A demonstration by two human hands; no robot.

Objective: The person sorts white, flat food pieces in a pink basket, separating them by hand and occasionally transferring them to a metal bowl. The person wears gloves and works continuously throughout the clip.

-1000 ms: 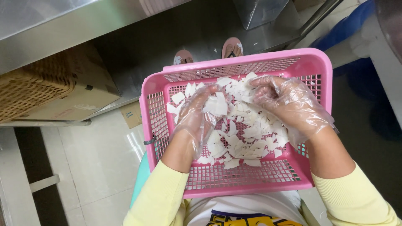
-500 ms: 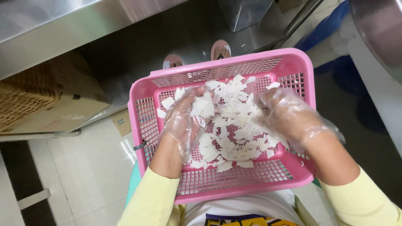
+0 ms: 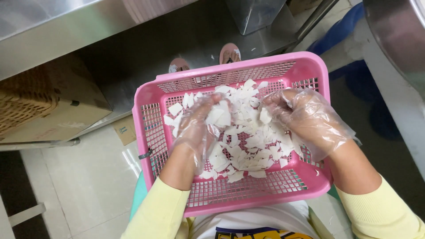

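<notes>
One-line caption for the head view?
Gloved left hand and right hand sift white flakes in a pink basket on the lap.

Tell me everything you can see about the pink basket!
The pink basket looks like plastic, a rectangle with rounded corners, a thick smooth rim and walls and floor made of small square holes. It rests on the person's lap, tilted a little, above a pale tiled floor. Inside lies a heap of thin white pieces. Both hands, in clear loose gloves, are down in the heap: the left hand and the right hand.
</notes>
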